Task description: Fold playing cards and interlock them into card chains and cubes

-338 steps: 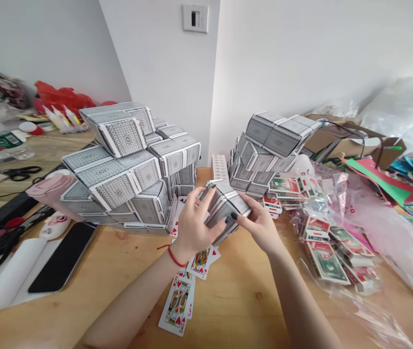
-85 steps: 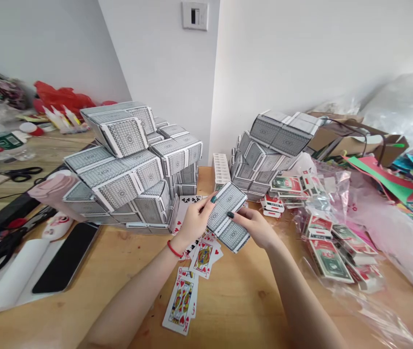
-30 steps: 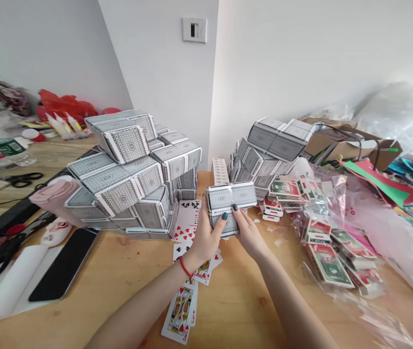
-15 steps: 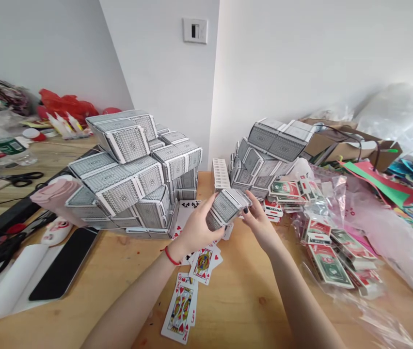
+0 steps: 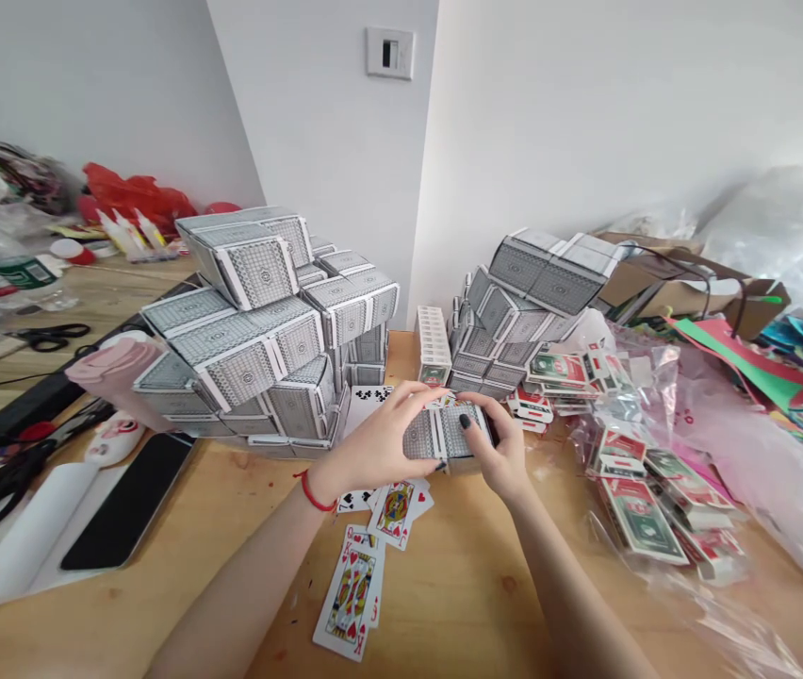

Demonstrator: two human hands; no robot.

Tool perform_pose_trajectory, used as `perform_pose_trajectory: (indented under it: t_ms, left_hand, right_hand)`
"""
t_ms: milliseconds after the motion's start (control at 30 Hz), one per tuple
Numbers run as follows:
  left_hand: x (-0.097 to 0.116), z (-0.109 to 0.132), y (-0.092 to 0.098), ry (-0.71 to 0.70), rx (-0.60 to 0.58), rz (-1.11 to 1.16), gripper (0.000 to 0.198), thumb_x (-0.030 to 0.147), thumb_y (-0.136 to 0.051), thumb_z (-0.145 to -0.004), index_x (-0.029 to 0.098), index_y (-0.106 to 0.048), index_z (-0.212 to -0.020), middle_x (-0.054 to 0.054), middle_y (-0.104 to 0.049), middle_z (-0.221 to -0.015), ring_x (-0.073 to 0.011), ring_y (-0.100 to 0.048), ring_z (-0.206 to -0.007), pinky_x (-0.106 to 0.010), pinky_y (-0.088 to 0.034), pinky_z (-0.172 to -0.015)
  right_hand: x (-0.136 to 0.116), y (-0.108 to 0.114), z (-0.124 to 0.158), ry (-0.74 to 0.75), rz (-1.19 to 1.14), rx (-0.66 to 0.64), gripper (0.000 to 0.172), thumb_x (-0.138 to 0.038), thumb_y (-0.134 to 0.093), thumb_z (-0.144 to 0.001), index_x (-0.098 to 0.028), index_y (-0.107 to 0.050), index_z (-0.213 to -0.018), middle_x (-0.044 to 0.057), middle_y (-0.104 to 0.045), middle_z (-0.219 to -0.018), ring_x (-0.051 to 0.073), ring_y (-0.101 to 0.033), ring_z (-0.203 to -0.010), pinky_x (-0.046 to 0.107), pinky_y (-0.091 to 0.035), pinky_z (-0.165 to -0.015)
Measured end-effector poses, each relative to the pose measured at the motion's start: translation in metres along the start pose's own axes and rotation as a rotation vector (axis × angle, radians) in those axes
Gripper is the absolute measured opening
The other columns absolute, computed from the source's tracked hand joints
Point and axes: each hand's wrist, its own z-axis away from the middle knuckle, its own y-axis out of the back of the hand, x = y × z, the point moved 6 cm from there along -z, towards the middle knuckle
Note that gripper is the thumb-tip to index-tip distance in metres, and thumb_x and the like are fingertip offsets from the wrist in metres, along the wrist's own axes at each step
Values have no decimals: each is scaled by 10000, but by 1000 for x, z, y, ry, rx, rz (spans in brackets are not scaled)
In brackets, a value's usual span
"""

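Observation:
Between my two hands is a block folded from playing cards (image 5: 450, 436), its grey patterned backs facing me. My left hand (image 5: 391, 438) grips its left side, thumb along the near edge. Around the right side wrap the fingers of my right hand (image 5: 500, 441), with the thumb on top. Loose playing cards (image 5: 346, 599), faces up, lie on the table nearer to me, a king and a jack of hearts among them. Left of my hands rises a big stack of card blocks (image 5: 253, 344); a second stack of card blocks (image 5: 515, 306) stands behind to the right.
A row of card boxes (image 5: 433, 338) stands behind my hands. Opened card boxes (image 5: 638, 514) and clear plastic wrap (image 5: 712, 604) lie at the right. On the left are a black phone (image 5: 129, 500), a white paper roll (image 5: 34, 542) and scissors (image 5: 48, 335).
The card block has come down toward the table and turned from tilted to more level. My right hand has closed in, its thumb now on top of the block.

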Motion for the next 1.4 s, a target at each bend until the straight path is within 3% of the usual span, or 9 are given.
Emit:
perform_pose_trajectory:
  t_ms: [167, 267, 400, 567, 800, 1000, 1167, 1267, 1400]
  left_hand:
    - [-20, -3, -4, 52, 158, 142, 503, 366, -600, -751, 222, -462, -1214, -96, -506, -1218, -249, -462, -1144, -400, -373, -978]
    - [-24, 0, -7, 56, 344, 241, 273, 319, -443, -856, 198, -535, -1083, -90, -572, -1112, -221, -517, -1058, -371, -395, -934]
    - [-24, 5, -11, 96, 484, 244, 196, 222, -397, -858, 190, -583, -914, -62, -601, -958, -194, -544, -945, -335, -418, -861]
    - [-26, 6, -11, 144, 495, 214, 208, 178, -372, -844, 189, -579, -864, -53, -594, -907, -185, -544, -889, -321, -421, -816]
    - [-24, 4, -13, 146, 446, 232, 201, 182, -375, -836, 187, -576, -842, -52, -580, -890, -189, -537, -887, -325, -417, -825]
    - [-21, 4, -8, 142, 427, 395, 323, 370, -331, -891, 178, -493, -1093, -85, -548, -1128, -208, -511, -1038, -337, -407, -891]
    - [-34, 5, -14, 119, 484, 453, 419, 437, -255, -907, 176, -489, -1136, -89, -566, -1122, -212, -523, -1050, -359, -417, -905]
    - [-40, 7, -15, 150, 547, 393, 426, 402, -206, -923, 166, -510, -1107, -92, -580, -1096, -199, -534, -1021, -358, -425, -893]
    - [-27, 11, -9, 73, 569, 194, 378, 355, -244, -923, 164, -530, -1078, -91, -585, -1061, -196, -532, -1005, -353, -419, -885]
  right_hand:
    - [12, 7, -2, -111, -64, 118, 215, -388, -498, -758, -226, -560, -885, 15, -572, -781, 179, -497, -661, 281, -376, -601]
    - [8, 4, -1, -127, -106, 107, 226, -377, -489, -753, -236, -561, -913, 14, -586, -844, 190, -508, -719, 276, -367, -627]
    - [2, -6, 2, -114, -95, 44, 216, -308, -430, -771, -229, -569, -916, 19, -587, -918, 203, -508, -823, 284, -361, -704]
    - [4, -12, 3, -140, -43, 20, 196, -258, -384, -769, -225, -540, -883, 4, -541, -803, 180, -466, -732, 283, -346, -675]
    - [-4, -12, 1, -48, 9, -32, 169, -249, -389, -780, -216, -536, -856, 11, -530, -801, 176, -468, -727, 281, -343, -666]
    - [8, -4, 2, -162, -188, 92, 168, -303, -492, -752, -202, -570, -863, 10, -557, -809, 173, -488, -734, 270, -348, -655]
    - [20, 4, -1, -224, -317, 172, 225, -372, -475, -788, -213, -545, -930, 1, -536, -752, 147, -471, -619, 253, -350, -561]
    - [12, 8, -6, -173, -123, 89, 215, -351, -457, -805, -222, -571, -932, 22, -558, -849, 177, -518, -752, 282, -400, -653]
    - [-10, 3, -7, 14, 110, -76, 252, -331, -411, -853, -230, -581, -1009, 55, -564, -1027, 215, -501, -992, 338, -387, -853]
